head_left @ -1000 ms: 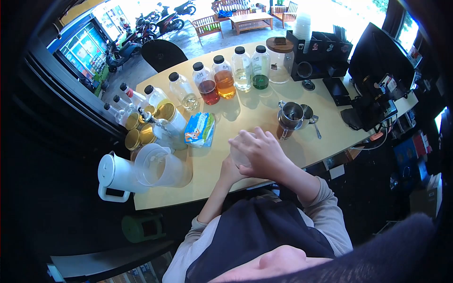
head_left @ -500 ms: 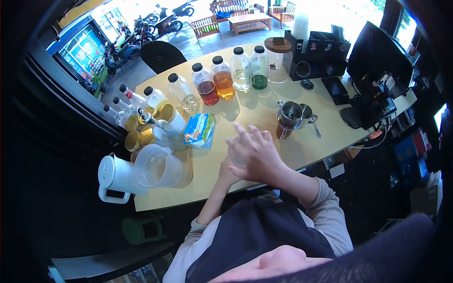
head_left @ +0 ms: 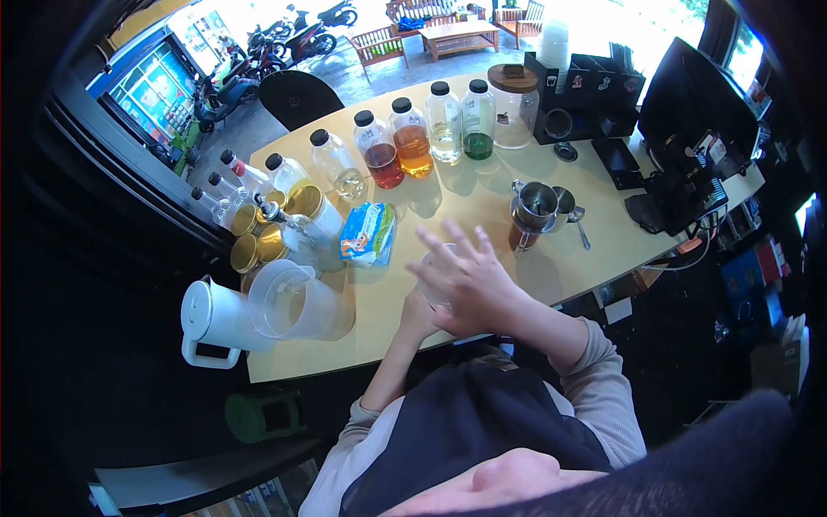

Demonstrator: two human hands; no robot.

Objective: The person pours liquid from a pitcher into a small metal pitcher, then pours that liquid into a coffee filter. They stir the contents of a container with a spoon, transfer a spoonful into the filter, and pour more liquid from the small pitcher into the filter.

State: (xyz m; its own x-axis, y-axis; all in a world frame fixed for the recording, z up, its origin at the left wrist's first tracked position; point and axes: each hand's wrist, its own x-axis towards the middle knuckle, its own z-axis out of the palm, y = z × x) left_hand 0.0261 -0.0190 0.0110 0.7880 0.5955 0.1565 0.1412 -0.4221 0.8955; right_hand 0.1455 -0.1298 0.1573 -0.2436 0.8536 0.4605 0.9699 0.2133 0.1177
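In the middle of the near side, my two hands are together around a clear cup (head_left: 437, 291), which shows only in part. My left hand (head_left: 419, 315) is low on its near left side, its fingers mostly hidden, and seems to be wrapped round it. Over the cup lies my right hand (head_left: 474, 286), its fingers stretched and spread; whether the palm presses on the cup is hidden. To the right, a metal strainer cup (head_left: 538, 202) sits on a glass of brown liquid (head_left: 522, 236). A pack of wipes (head_left: 368, 234) lies to the left of my hands.
Several black-capped bottles (head_left: 412, 151) of coloured liquids line the far side. At left stand a white jug (head_left: 207, 314), a clear pitcher (head_left: 284, 302) and gold-lidded jars (head_left: 245, 252). A spoon (head_left: 584, 233), black organizer (head_left: 586, 99) and monitor (head_left: 699, 121) are at right.
My right hand's fingers have straightened and spread more over the cup. The left hand stays about where it was. The view has shifted slightly.
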